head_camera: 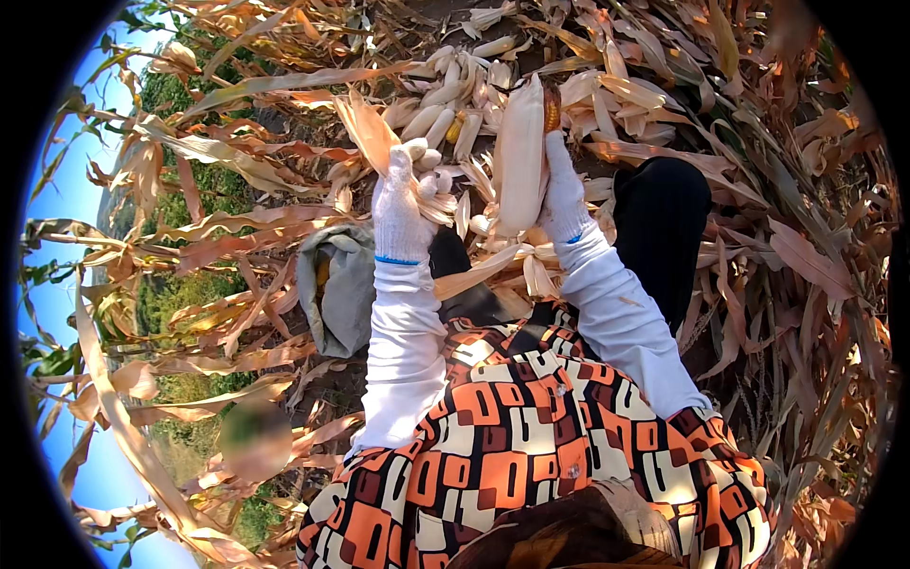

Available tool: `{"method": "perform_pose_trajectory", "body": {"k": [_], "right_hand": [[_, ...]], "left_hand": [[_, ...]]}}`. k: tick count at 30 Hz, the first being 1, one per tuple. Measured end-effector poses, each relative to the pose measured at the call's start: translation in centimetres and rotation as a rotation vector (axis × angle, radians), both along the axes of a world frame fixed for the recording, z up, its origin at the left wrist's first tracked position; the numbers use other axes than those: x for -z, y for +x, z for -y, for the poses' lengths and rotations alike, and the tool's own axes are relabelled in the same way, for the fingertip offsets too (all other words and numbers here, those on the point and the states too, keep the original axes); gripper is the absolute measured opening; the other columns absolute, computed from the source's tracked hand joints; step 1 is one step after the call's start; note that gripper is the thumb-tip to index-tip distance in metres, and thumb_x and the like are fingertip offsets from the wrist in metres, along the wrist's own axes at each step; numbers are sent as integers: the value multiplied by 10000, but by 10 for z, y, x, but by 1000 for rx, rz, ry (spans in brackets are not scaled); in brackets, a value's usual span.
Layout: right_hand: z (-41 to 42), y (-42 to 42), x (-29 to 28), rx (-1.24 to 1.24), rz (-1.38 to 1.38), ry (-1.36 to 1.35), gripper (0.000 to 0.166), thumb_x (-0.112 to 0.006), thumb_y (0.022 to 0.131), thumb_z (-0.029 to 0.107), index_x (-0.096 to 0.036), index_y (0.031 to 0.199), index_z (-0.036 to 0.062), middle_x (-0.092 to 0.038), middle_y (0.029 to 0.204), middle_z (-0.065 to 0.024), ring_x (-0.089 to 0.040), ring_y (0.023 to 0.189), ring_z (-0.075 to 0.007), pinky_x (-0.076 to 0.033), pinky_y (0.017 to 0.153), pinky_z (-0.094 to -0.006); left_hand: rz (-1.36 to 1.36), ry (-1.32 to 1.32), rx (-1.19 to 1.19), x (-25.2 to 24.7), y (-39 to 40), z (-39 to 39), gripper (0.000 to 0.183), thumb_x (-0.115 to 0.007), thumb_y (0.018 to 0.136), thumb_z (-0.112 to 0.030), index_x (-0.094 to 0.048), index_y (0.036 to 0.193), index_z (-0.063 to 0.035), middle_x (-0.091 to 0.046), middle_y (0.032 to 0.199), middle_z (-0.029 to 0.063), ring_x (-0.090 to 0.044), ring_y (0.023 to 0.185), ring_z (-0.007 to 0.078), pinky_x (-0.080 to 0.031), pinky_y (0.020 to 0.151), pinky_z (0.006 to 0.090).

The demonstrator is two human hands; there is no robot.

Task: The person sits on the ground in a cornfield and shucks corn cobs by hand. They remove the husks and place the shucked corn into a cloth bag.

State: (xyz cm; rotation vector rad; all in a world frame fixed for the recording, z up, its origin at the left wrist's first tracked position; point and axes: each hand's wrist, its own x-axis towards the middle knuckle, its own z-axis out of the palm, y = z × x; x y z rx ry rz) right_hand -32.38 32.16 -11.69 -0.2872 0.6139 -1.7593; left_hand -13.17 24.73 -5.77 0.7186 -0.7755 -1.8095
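In a white knit glove, my left hand is closed around some dry corn husk leaves. My right hand, gloved the same way, grips an ear of corn from its right side. Pale husk covers most of that ear, while reddish-orange kernels show along its upper right edge. Beyond both hands lies a heap of corn ears and loose husks, most of them still wrapped. One ear in the heap bares yellow kernels.
A grey-green cloth sack with yellow corn inside stands left of my left forearm. Dry corn stalks crowd the left side. Cut stalks and leaves are piled at the right. My dark-clad knee is beside my right forearm.
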Motion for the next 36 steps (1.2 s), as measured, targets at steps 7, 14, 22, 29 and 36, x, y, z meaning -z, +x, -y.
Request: {"method": "perform_pose_trajectory", "body": {"k": [7, 14, 22, 29, 36], "right_hand": [[6, -9, 20, 54, 25, 96, 610, -546, 1035, 572, -541, 1452, 126, -648, 1338, -81, -659, 1147, -246, -563, 980, -412], [14, 2, 35, -88, -107, 207, 634, -502, 1019, 643, -525, 1416, 149, -673, 1190, -124, -692, 966, -344, -604, 787, -508], [25, 10, 61, -120, -71, 366, 593, -558, 1009, 608, -600, 1334, 114, -702, 1109, -98, -711, 900, -279, -608, 788, -441], [28, 9, 74, -2, 2, 403, 444, -573, 1042, 495, -646, 1222, 95, -708, 980, -58, -689, 811, -176, -587, 733, -345], [15, -29, 138, 175, -289, 678, 596, -623, 972, 534, -664, 1190, -18, -708, 995, -115, -666, 815, -201, -534, 743, -355]], "left_hand": [[836, -5, -546, 28, 156, 3, 478, -618, 1014, -384, -536, 1282, 4, -592, 878, 35, -560, 664, 109, -482, 610, 262], [1189, 326, -715, 134, 350, -19, 414, -605, 990, -354, -580, 1140, 31, -638, 833, 108, -634, 641, 214, -538, 616, 374], [817, 299, -537, 106, 277, 27, 418, -639, 998, -424, -576, 1096, -23, -531, 794, 38, -533, 625, 136, -529, 613, 312], [693, -142, -172, 85, 115, 111, 362, -635, 1013, -340, -597, 1175, -19, -613, 928, 65, -613, 770, 155, -512, 689, 284], [1070, -783, 452, 44, -206, 128, 534, -740, 910, -356, -638, 1304, -9, -718, 1084, 130, -669, 941, 187, -524, 847, 328]]}}
